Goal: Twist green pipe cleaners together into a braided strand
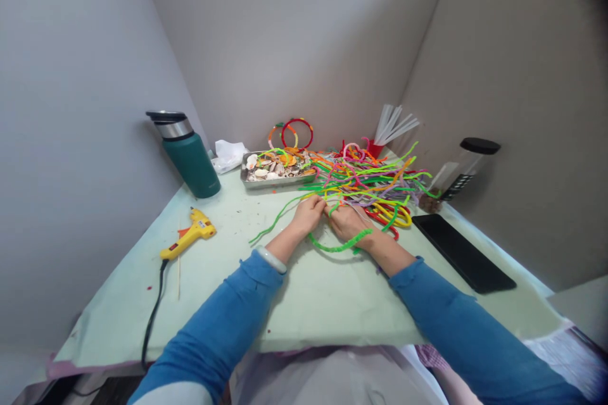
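Note:
My left hand (308, 215) and my right hand (349, 223) meet over the middle of the table, fingers pinched together and fingertips nearly touching. A green pipe cleaner (339, 247) is gripped between them; part shows at the right fingers, and a thick curved length hangs below the hands toward the right wrist. The exact pinch point is hidden by the fingers. Beyond the hands spreads a tangled pile of colourful pipe cleaners (365, 174). A thin green strand (275, 225) reaches out left of my left hand, lying on the table.
A metal tray (280, 183) of shells stands at the back, two decorated hoops (297, 134) behind it. On the left are a green bottle (192, 164) and a yellow glue gun (190, 237) with its cord. A black phone (463, 253) and a clear lidded container (463, 171) are right.

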Demonstrator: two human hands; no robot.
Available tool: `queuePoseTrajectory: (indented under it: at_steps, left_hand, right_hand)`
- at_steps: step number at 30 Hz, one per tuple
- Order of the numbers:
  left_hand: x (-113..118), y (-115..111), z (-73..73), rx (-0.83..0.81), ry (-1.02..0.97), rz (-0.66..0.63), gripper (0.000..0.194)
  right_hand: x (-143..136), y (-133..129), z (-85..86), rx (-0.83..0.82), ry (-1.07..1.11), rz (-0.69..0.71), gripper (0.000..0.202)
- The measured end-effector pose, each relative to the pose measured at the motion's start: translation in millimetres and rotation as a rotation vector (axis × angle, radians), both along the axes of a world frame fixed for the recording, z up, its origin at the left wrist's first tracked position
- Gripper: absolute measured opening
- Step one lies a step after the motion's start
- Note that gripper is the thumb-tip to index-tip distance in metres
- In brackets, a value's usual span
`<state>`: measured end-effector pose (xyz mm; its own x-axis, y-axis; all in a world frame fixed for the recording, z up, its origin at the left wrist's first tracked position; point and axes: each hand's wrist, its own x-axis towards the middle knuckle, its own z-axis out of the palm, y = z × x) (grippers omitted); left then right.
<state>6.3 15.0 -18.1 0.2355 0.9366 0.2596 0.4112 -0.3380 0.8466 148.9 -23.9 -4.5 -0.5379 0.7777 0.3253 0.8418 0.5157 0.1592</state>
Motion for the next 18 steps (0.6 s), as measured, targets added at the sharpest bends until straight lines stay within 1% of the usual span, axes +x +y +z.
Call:
queuePoseTrajectory:
  at_steps: [3, 8, 14, 18]
  left_hand:
    - [-0.3, -1.8, 2.7, -0.011, -0.004, 0.008, 0.021]
    - [-0.8, -3.9, 6.3, -0.042, -0.031, -0.015, 0.023]
    - [-1.4, -2.0, 3.7, -0.049, -0.105, -0.004, 0.024]
    - [-0.9, 0.1, 0.8, -0.047, -0.105, 0.014, 0.023]
  right_hand:
    - [0.1, 0.4, -0.6, -0.018, 0.048, -0.020, 0.032]
    - [2.7, 3.1, -5.3, -0.049, 0.219, 0.041, 0.034]
    - [0.4, -2.3, -1.2, 0.075, 0.194, 0.040, 0.029]
    - [-0.9, -4.1, 0.1, 0.137, 0.187, 0.056, 0.030]
